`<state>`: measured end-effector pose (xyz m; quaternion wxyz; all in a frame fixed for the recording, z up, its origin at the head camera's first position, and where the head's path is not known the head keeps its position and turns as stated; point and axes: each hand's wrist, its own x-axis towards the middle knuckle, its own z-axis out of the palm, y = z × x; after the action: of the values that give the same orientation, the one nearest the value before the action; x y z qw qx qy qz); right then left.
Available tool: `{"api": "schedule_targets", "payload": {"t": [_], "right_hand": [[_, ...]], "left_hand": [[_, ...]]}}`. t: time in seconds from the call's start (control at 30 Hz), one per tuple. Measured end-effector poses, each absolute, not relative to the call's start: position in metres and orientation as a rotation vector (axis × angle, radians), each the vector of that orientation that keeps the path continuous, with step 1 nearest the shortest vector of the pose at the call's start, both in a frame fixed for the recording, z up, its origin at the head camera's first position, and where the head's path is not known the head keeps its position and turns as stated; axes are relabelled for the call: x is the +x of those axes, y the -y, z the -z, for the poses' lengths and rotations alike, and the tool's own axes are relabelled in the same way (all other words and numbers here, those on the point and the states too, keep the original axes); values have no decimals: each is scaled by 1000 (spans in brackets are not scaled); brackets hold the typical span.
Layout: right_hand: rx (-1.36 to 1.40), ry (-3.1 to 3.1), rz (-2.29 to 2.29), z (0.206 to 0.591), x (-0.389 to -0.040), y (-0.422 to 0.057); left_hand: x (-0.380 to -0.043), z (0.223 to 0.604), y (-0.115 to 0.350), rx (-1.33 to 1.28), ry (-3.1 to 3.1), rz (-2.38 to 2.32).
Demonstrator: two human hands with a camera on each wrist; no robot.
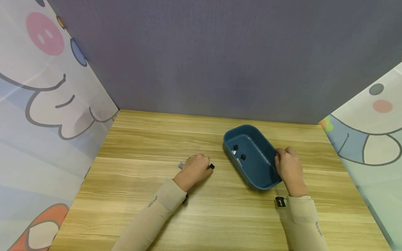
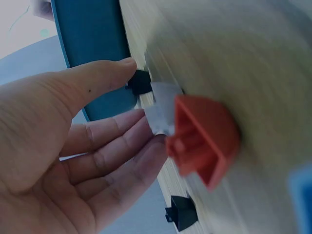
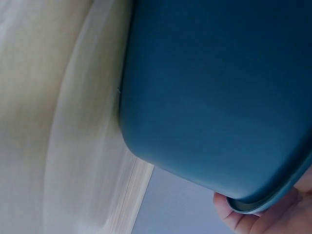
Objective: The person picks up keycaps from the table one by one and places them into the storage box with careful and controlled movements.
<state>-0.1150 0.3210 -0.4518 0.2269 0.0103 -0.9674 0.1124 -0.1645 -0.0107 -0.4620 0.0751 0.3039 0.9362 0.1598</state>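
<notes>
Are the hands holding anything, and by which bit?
The right hand grips the blue bin by its rim. The left hand is beside a small black piece; whether it holds it, I can't tell.

The head feed gives me a wood-grain table [image 1: 147, 136], a grey wall [image 1: 204, 59] rising along its far edge. At left I see a cartoon panel [image 1: 19, 104] with a pink snout [image 1: 45, 33]; at right, a second panel [image 1: 373, 146] with a grey oval [image 1: 376, 89] above a peach spot [image 1: 382, 106]

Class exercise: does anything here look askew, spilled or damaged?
Nothing looks damaged. The blue bin sits askew on the table, angled to its edges, its small pieces toward one long side. The red piece shows its hollow underside; whether anything spilled, I cannot tell.
</notes>
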Motion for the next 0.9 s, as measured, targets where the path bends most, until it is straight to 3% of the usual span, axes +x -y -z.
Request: {"api": "schedule_targets", "payload": {"t": [0.57, 0.9], "right_hand": [[17, 2663, -313, 453, -115, -321], [36, 2656, -308, 453, -115, -321]], "left_hand": [[-160, 463, 0, 795, -2827, -470], [-162, 445, -3, 945, -2906, -520]]}}
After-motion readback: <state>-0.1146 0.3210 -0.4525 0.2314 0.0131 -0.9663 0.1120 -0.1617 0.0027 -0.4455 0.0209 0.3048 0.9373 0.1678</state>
